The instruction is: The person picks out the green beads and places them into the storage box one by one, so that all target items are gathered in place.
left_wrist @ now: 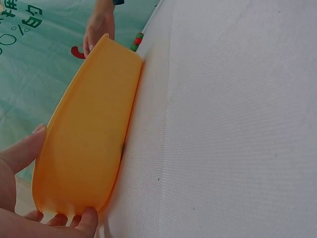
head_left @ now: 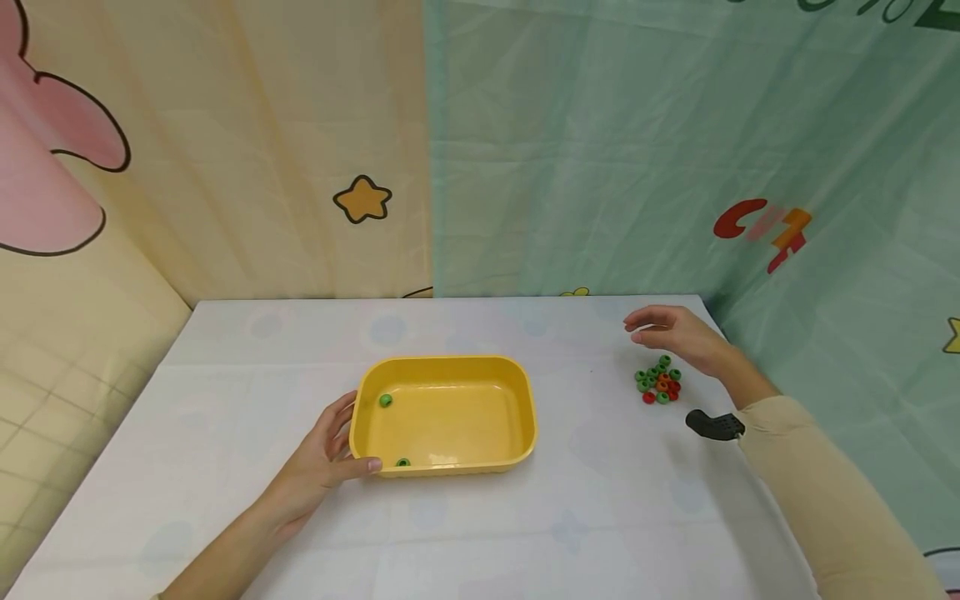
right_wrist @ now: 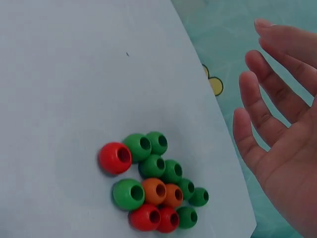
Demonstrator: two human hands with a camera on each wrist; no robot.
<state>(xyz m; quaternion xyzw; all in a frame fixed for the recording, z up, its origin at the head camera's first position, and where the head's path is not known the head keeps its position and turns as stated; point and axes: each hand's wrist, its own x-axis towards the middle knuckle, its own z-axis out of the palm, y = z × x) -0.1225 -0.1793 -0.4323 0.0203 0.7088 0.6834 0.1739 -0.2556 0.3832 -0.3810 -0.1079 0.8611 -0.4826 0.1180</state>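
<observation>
A yellow plastic tray [head_left: 465,425] stands on the table, left of its middle. My left hand [head_left: 315,467] grips its left end, thumb at the near rim corner and fingers along the outer wall. Two green beads lie in the tray: one green bead [head_left: 386,401] near the far left corner, another green bead [head_left: 403,462] by the near wall. My right hand [head_left: 678,333] hovers just beyond a cluster of beads on the right, fingers loosely bent and holding nothing. Green beads [right_wrist: 153,166], orange beads [right_wrist: 154,191] and red beads [right_wrist: 115,158], all with round holes, make up that cluster.
A white cloth [head_left: 570,517] covers the table. Printed curtains [head_left: 570,167] hang behind it and on the right. A black strap-like piece [head_left: 714,425] sticks out from the right sleeve, near the beads.
</observation>
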